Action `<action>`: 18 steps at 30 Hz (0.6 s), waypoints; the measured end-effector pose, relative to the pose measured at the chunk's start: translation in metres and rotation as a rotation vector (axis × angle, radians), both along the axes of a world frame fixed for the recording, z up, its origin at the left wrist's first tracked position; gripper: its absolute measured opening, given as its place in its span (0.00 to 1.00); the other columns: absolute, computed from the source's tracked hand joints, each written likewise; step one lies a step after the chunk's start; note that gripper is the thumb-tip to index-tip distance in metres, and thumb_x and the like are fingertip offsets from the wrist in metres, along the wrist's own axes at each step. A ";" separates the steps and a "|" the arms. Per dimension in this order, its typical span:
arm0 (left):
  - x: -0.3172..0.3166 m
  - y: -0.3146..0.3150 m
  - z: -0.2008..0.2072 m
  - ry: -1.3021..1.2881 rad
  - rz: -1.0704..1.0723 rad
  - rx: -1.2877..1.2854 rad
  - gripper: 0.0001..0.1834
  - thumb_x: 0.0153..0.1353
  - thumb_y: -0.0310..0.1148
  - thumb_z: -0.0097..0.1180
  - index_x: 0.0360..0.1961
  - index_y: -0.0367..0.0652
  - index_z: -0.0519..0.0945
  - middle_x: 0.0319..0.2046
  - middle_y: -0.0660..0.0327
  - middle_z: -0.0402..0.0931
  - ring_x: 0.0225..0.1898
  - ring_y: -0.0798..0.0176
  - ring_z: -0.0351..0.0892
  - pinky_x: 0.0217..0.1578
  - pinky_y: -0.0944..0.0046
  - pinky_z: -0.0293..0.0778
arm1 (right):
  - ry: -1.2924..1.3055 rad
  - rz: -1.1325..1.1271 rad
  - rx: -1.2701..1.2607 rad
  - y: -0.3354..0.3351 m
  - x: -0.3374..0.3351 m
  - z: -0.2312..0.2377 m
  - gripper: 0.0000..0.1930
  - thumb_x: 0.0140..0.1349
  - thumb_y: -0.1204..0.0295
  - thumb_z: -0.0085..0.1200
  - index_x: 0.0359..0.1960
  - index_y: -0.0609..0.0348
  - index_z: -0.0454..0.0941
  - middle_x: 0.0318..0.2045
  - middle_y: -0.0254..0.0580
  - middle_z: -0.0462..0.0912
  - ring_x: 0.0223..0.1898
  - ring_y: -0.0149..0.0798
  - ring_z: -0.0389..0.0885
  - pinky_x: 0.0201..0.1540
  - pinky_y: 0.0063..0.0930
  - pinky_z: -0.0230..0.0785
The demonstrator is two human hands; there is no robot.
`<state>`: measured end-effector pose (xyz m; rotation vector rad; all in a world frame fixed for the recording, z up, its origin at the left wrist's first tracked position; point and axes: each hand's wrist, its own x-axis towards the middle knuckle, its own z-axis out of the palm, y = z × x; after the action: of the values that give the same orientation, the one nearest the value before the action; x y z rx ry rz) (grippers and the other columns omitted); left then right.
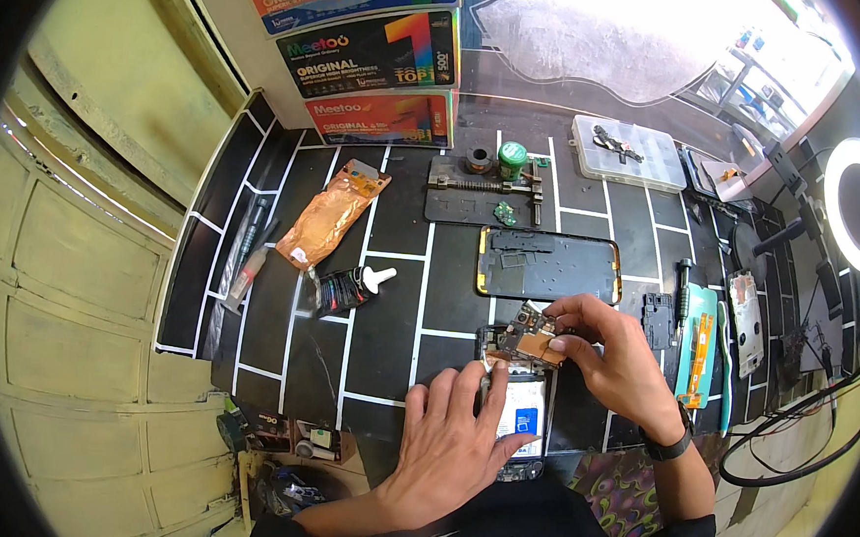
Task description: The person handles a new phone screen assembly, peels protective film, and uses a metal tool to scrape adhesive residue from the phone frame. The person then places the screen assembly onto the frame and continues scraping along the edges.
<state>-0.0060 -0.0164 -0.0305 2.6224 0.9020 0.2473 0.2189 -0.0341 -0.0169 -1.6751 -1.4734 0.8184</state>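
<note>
An opened phone [523,412] lies at the table's near edge, its white battery with a blue label exposed. My left hand [455,428] rests across the phone's left side, fingers stretched out and thumb reaching over the battery. Above the phone's upper end, a phone circuit board [532,340] with a copper-coloured patch is tilted up. My right hand [606,363] pinches that board at its right edge between thumb and fingers. Just beyond lies a black phone back cover [548,266] with yellow corners.
A board holder [454,196] carries a green jar [513,158]. Left are a glue tube [350,288], a copper-coloured pouch [333,218] and a syringe [247,277]. At right lie a screwdriver [683,294], an orange flex cable [700,354] and a ring light [857,206]. A clear organiser box [662,170] stands behind.
</note>
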 end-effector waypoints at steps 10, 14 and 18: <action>0.002 0.006 0.001 0.002 -0.007 0.052 0.42 0.64 0.57 0.62 0.67 0.35 0.71 0.57 0.47 0.63 0.57 0.44 0.63 0.53 0.46 0.61 | -0.014 0.032 -0.067 0.006 0.000 0.011 0.16 0.63 0.86 0.57 0.53 0.67 0.78 0.39 0.49 0.88 0.43 0.41 0.89 0.48 0.31 0.79; 0.006 0.013 0.002 0.035 -0.003 0.040 0.43 0.63 0.59 0.62 0.67 0.35 0.72 0.57 0.48 0.63 0.56 0.45 0.63 0.53 0.46 0.61 | -0.016 0.016 -0.065 0.005 0.000 0.008 0.16 0.63 0.86 0.57 0.53 0.67 0.77 0.38 0.49 0.88 0.43 0.41 0.89 0.48 0.32 0.79; 0.005 0.014 0.003 0.033 -0.020 0.037 0.43 0.62 0.59 0.62 0.66 0.34 0.72 0.57 0.48 0.63 0.56 0.46 0.63 0.53 0.47 0.61 | -0.014 0.015 -0.069 0.005 0.000 0.007 0.16 0.63 0.86 0.57 0.52 0.67 0.77 0.39 0.49 0.88 0.44 0.41 0.89 0.49 0.32 0.79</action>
<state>-0.0015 -0.0025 -0.0278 2.6752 0.8898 0.2183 0.2190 -0.0295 -0.0102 -1.7252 -1.4840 0.8766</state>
